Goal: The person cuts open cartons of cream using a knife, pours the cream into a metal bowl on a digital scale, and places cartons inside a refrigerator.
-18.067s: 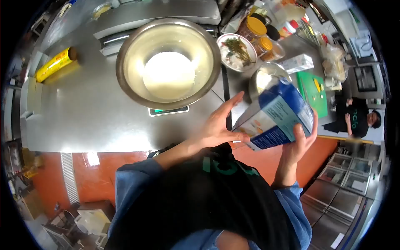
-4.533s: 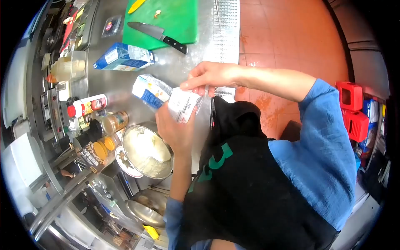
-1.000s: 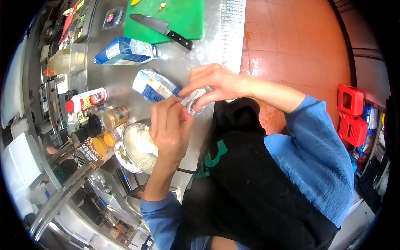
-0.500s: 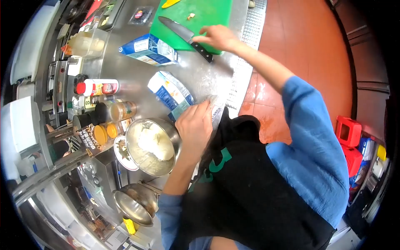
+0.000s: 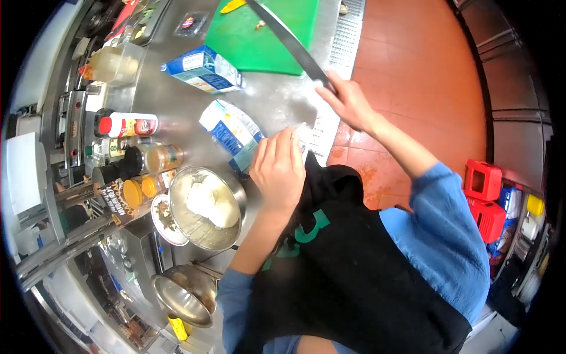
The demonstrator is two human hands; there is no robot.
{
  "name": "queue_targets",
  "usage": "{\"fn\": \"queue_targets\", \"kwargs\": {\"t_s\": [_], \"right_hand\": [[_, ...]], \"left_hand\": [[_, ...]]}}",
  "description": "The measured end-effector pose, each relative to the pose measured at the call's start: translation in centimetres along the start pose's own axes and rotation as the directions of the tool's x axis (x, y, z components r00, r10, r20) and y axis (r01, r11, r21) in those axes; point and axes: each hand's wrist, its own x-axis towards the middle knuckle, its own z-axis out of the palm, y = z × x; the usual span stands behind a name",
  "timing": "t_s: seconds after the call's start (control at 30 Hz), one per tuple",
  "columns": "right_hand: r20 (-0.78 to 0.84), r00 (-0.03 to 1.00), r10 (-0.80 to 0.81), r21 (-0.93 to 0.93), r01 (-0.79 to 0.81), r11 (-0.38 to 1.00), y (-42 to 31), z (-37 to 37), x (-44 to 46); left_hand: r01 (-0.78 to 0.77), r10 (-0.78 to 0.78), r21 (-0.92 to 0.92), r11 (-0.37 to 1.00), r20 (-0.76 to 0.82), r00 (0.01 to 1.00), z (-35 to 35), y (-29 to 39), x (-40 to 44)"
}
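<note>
A chef's knife [image 5: 289, 42] is gripped by its handle in my right hand [image 5: 352, 105], above the counter edge. Its blade points away over the green cutting board [image 5: 253, 50]. My left hand [image 5: 276, 168] is closed near my apron, with a pale, translucent bit showing past its fingertips; what it holds is mostly hidden. Beside that hand lies an opened blue and white carton [image 5: 233, 128]. Another blue and white carton [image 5: 206, 69] is close to the board. A metal bowl [image 5: 236, 200] with a soft white mass [image 5: 212, 200] stands left of my left hand.
A red-capped bottle [image 5: 132, 125] and several jars [image 5: 162, 158] line the counter's left side. A small plate [image 5: 167, 221] sits by the bowl. Another metal bowl [image 5: 186, 298] is lower left. A perforated strip [image 5: 348, 35] edges the counter, with red tiled floor [image 5: 407, 76] beyond.
My right hand has taken the chef's knife off the cutting board and lifted it toward me and to the right. My left hand has stayed nearly in place, closed.
</note>
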Motion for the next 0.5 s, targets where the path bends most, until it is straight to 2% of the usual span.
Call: {"fn": "queue_targets", "kwargs": {"t_s": [0.1,0.2,0.3,0.5], "right_hand": [[0.037,0.95,-0.309,-0.195,0.31,0.93,-3.4,-3.6,-6.0],[0.297,0.931,-0.213,-0.46,0.335,0.822,-8.8,-6.4,-9.5],[0.344,0.906,-0.247,-0.524,0.403,0.75,-10.1,-6.1,-11.1],[0.405,0.883,-0.238,-0.579,0.449,0.681,-9.4,-5.8,-11.4]], "left_hand": [[-0.028,0.028,0.009,1.0,0.029,0.999,0.0,0.1,0.2],[-0.033,0.026,0.076,0.997,0.091,0.995,-0.3,0.0,0.2],[-0.107,0.105,0.081,0.991,0.023,0.994,0.1,-0.6,0.0],[-0.099,0.092,0.154,0.983,0.049,0.995,-0.2,-0.2,0.0]]}}
